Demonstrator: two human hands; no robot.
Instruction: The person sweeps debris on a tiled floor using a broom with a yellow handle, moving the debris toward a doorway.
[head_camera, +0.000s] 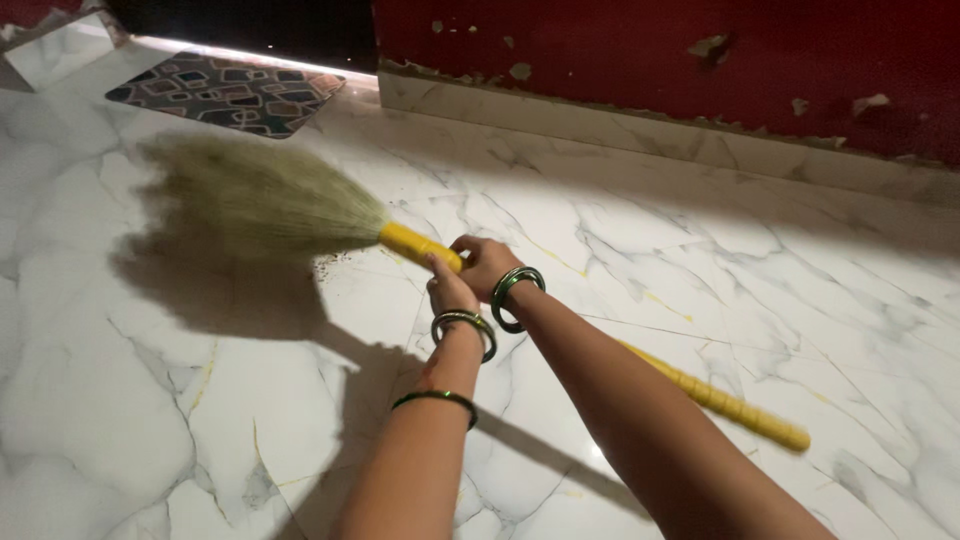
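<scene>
Both the left hand (450, 290) and right hand (487, 265) are clenched round the yellow broom (300, 215) handle near the bristles — best kept low, brushing lightly across the marble floor (700, 250).

One broom (300, 215), one mat (225, 92), two hands, four bangles.

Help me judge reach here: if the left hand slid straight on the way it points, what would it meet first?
Probably the broom's bristles. The left hand points up along the yellow handle toward them; depth is uncertain.
</scene>
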